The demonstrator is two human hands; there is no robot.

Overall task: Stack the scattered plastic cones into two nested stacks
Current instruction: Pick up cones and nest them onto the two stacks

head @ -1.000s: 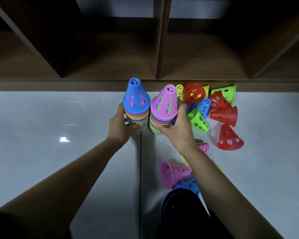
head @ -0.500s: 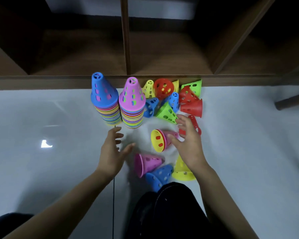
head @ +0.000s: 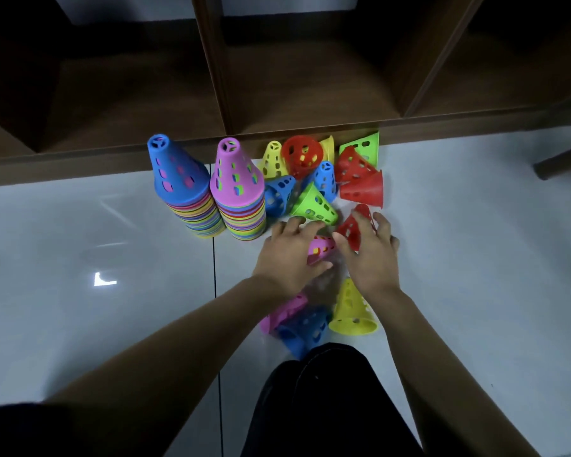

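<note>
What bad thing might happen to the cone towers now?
1. The blue-topped stack and the pink-topped stack stand tall and close side by side, so a bump to one may topple both.
2. The left hand grips a pink cone near the pink-topped stack and could knock it when lifting.
3. The right hand holds a red cone between thumb and fingers; it might slip.

cones: perforated smooth plastic | floor: glossy, reflective tile | shelf: matt brown wood
</note>
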